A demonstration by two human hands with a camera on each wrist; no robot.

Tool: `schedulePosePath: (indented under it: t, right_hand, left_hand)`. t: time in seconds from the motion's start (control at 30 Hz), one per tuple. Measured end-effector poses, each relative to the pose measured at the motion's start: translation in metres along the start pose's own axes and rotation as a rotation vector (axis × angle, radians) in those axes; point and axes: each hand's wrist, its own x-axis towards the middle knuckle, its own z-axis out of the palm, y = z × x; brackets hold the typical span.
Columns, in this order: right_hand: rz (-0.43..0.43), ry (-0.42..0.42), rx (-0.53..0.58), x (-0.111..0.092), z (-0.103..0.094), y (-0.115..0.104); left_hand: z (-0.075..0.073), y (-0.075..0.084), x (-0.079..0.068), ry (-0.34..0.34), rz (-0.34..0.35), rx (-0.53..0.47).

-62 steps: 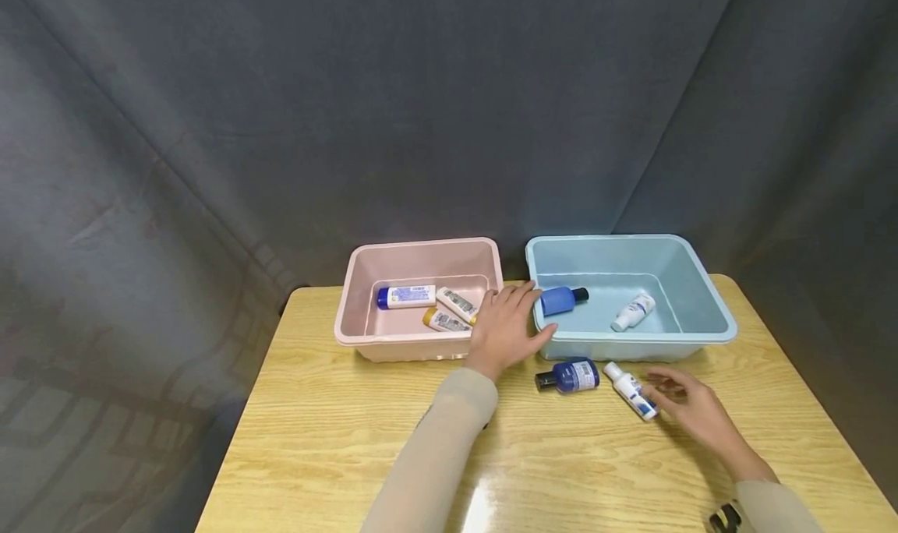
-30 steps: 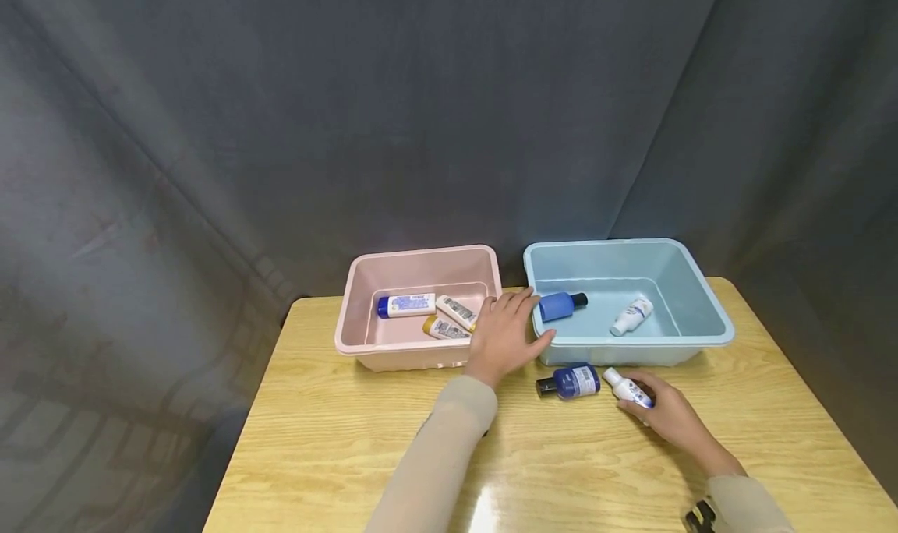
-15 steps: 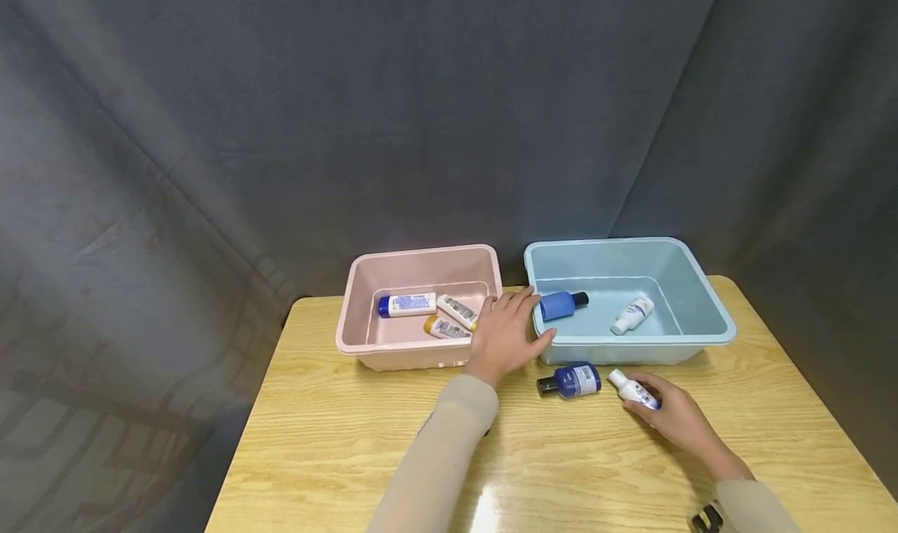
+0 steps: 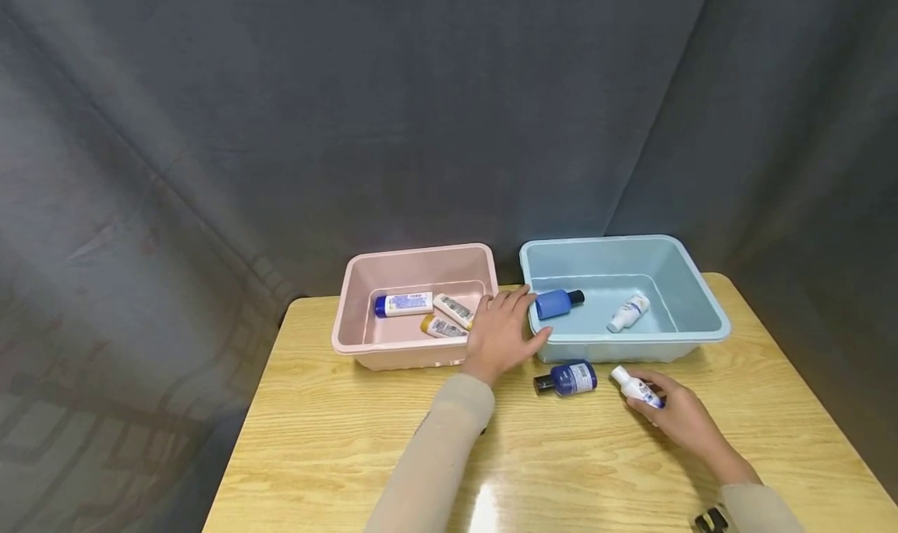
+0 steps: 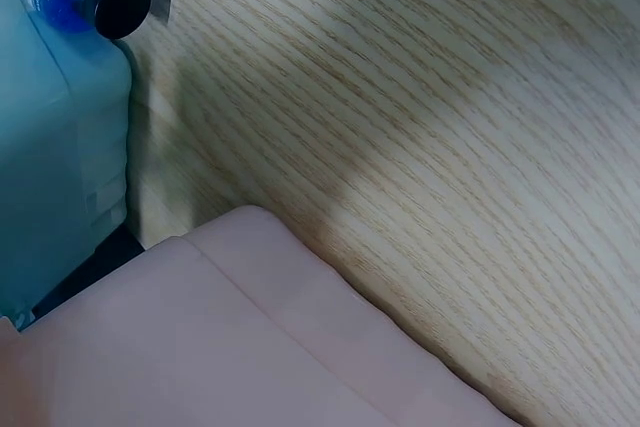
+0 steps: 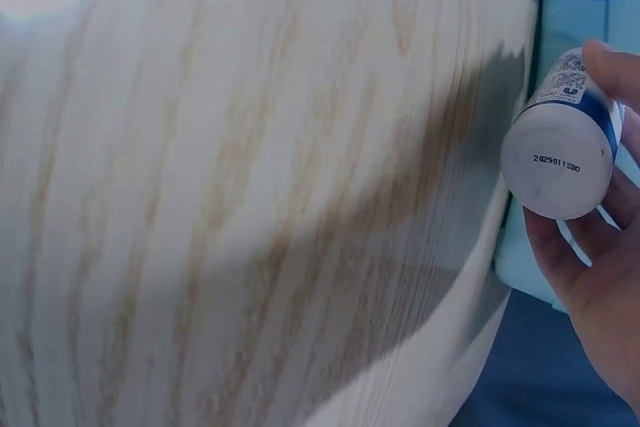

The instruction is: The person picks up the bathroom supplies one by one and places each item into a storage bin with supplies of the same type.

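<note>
My right hand [image 4: 684,420] grips a small white bottle [image 4: 637,389] between thumb and fingers, in front of the blue bin [image 4: 631,338]. In the right wrist view the white bottle [image 6: 560,162] turns its printed base toward the camera, with the hand [image 6: 610,277] wrapped along its side. My left hand [image 4: 501,334] lies with spread fingers across the neighbouring rims of the pink bin [image 4: 400,350] and the blue bin. Between the two hands, a dark blue bottle [image 4: 574,378] with a black cap lies on its side on the table.
Inside the pink bin lie a blue-capped tube [image 4: 404,305], a white tube [image 4: 454,310] and a yellow-capped tube [image 4: 442,327]. The blue bin holds a blue bottle [image 4: 556,304] and a white bottle [image 4: 629,313]. Grey curtains [image 4: 449,128] hang behind the wooden table [image 4: 337,439].
My right hand has closed from beside the white bottle to a grip on it, and shifted it slightly. The left hand stays at the bin rims.
</note>
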Motion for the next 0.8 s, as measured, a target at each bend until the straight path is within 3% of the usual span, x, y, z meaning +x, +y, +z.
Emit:
schedulePosePath:
  t: [0.33, 0.8]
  right_hand:
    - [0.007, -0.006, -0.029, -0.006, -0.007, -0.004]
    - [-0.045, 0.064, -0.072, -0.014, -0.012, -0.009]
  left_hand:
    - [0.001, -0.002, -0.001, 0.004, -0.003, -0.005]
    - [0.001, 0.000, 0.001, -0.006, -0.005, 0.010]
